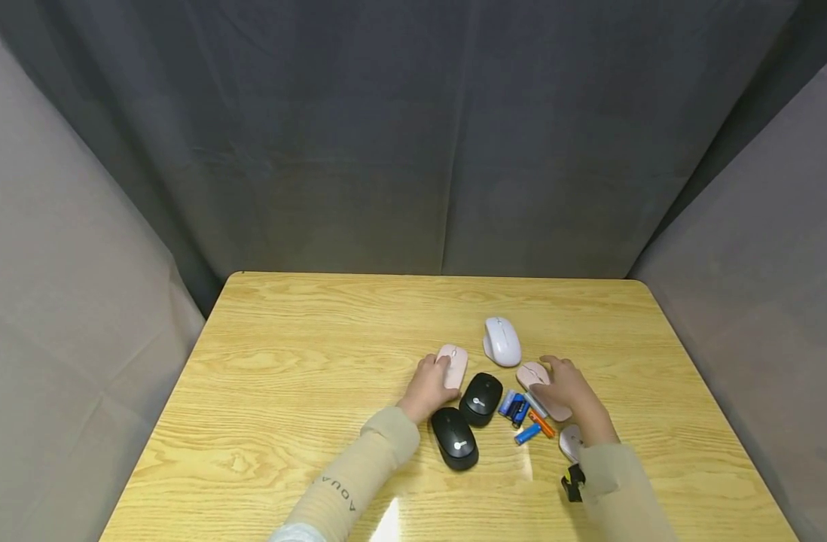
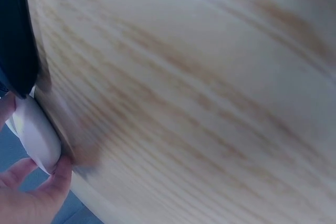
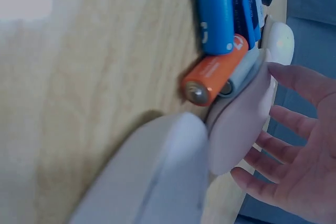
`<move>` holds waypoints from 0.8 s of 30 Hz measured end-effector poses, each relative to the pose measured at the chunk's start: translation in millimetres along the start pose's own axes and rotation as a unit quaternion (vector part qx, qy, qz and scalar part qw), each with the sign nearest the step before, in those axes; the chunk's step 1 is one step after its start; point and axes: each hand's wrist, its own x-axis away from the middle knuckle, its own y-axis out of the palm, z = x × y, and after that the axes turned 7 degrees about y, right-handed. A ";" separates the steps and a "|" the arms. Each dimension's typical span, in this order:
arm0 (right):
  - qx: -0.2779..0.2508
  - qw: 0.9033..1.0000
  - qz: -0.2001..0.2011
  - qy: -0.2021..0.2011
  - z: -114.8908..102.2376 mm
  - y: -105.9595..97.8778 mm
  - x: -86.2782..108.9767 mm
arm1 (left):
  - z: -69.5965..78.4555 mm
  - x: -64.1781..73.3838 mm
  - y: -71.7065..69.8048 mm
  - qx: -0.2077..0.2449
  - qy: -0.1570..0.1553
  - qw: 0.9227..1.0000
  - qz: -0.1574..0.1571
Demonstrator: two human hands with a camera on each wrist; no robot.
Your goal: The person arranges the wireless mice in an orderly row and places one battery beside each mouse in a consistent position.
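My left hand (image 1: 425,385) grips a pale pink computer mouse (image 1: 457,361) by its sides. In the left wrist view the thumb and fingers pinch that mouse (image 2: 39,135) at the table surface. Over a second pale pink mouse (image 1: 532,373) is my right hand (image 1: 571,388), its fingers spread loosely. The right wrist view shows the thumb at the edge of this mouse (image 3: 239,124), with the other fingers along its far side. Beside it lie blue batteries (image 1: 520,410), a light-coloured one and an orange battery (image 1: 541,424).
A white mouse (image 1: 502,342) stands farther back. Two black mice (image 1: 481,399) lie between my hands, the nearer one (image 1: 454,438) by the left sleeve. Another pale mouse (image 1: 572,443) is under the right forearm. Grey curtains (image 1: 413,135) surround the wooden table (image 1: 285,361).
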 end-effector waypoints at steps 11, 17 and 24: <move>-0.016 1.000 -0.007 0.011 8.3 9.7 8.3 | -0.4 0.2 0.5 -0.004 0.002 1.000 0.002; -0.026 1.000 -0.003 0.012 11.2 12.6 6.0 | -0.1 1.0 0.7 0.001 0.004 1.000 0.002; -0.029 1.000 -0.001 0.007 11.9 13.6 5.5 | -1.6 0.9 1.1 0.007 0.010 1.000 0.010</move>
